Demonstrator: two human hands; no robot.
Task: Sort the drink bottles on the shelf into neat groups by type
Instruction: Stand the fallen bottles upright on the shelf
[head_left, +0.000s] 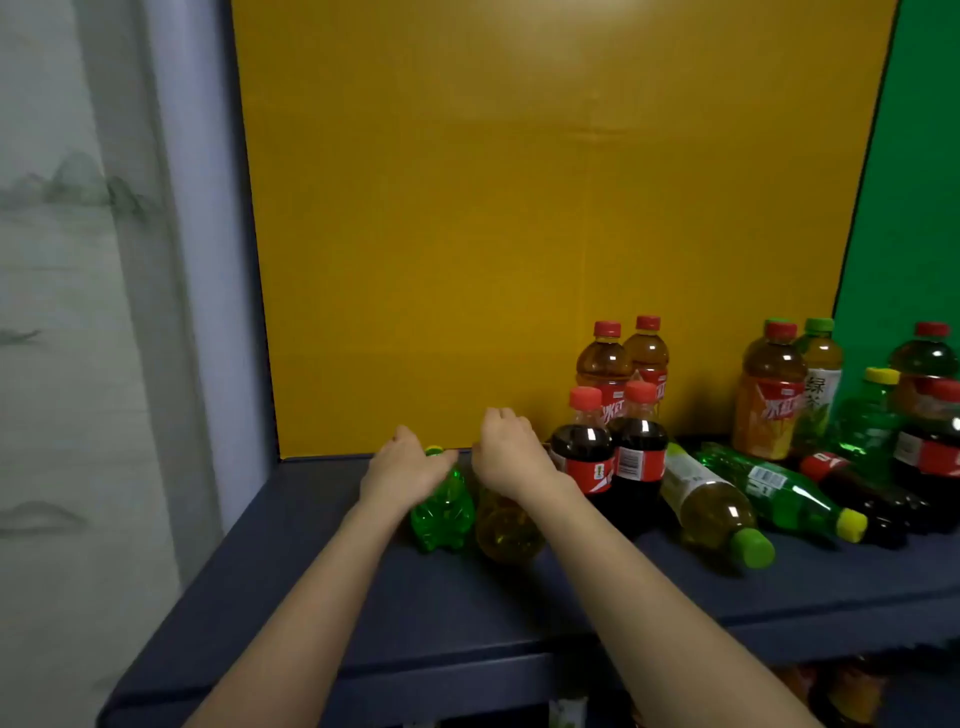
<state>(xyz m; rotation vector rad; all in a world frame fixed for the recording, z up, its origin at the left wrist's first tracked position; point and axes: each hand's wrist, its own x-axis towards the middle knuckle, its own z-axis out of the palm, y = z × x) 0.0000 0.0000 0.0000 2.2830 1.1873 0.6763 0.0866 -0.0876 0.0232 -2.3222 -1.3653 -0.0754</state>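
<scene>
My left hand (402, 470) grips a green soda bottle (444, 512) near its yellow cap, the bottle's base pointing toward me. Beside it my right hand (511, 452) holds the top of a yellow tea bottle (506, 527); its cap is hidden under my hand. To their right two cola bottles (608, 457) stand upright, with two red-capped iced tea bottles (623, 361) behind them. A green-capped tea bottle (714, 506) and a green soda bottle (779, 486) lie on their sides on the dark blue shelf (322, 597).
More bottles crowd the right end: an orange-labelled iced tea (769, 395), a green tea (821, 384), a green soda (867, 421), colas upright (930, 415) and lying (857, 493). A yellow board (519, 208) backs the shelf. Bottles show on a lower shelf (841, 691).
</scene>
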